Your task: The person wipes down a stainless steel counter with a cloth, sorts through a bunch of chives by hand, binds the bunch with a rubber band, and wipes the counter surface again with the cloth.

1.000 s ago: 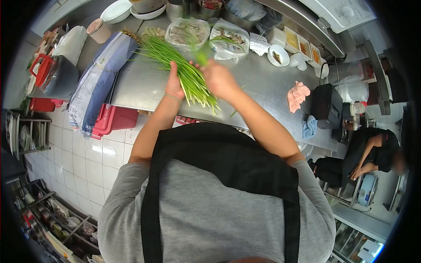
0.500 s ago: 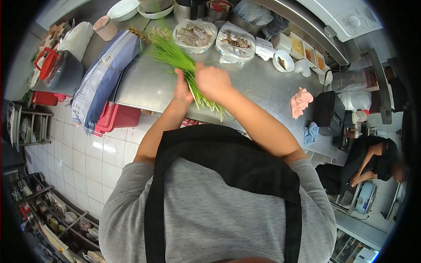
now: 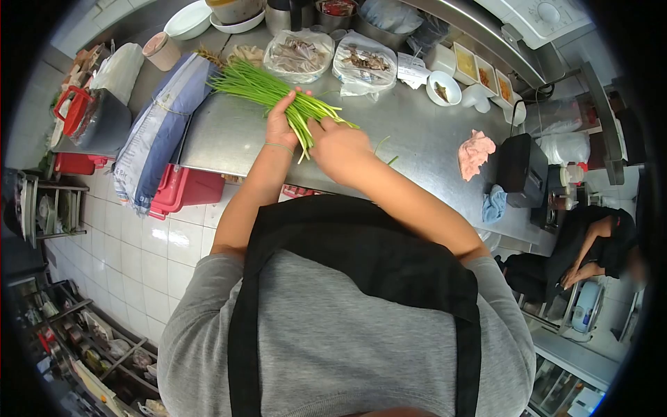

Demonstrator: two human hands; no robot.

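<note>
A bunch of long green stalks (image 3: 258, 85) slants over the steel counter (image 3: 226, 135), its leafy tips toward the upper left and its cut ends toward the right. Wrapped round the middle of the bunch is my left hand (image 3: 281, 124), with the thumb up along its near side. My right hand (image 3: 340, 147) has its fingers closed at the pale lower ends, where some stalks point down separately from the others. A few loose green pieces (image 3: 393, 160) lie on the counter just right of my right hand.
Beyond the bunch sit two plastic-lined bowls (image 3: 299, 54) (image 3: 365, 64). A long wrapped bundle (image 3: 163, 115) lies at the left, above a red bin (image 3: 191, 189). On the right are a pink cloth (image 3: 476, 153), a blue cloth (image 3: 494, 203), a black device (image 3: 521, 170) and another person (image 3: 590, 250).
My right hand came down from the upper stalks to the lower ends. The bunch now lies flatter, its ends turned more to the right, still in my left hand.
</note>
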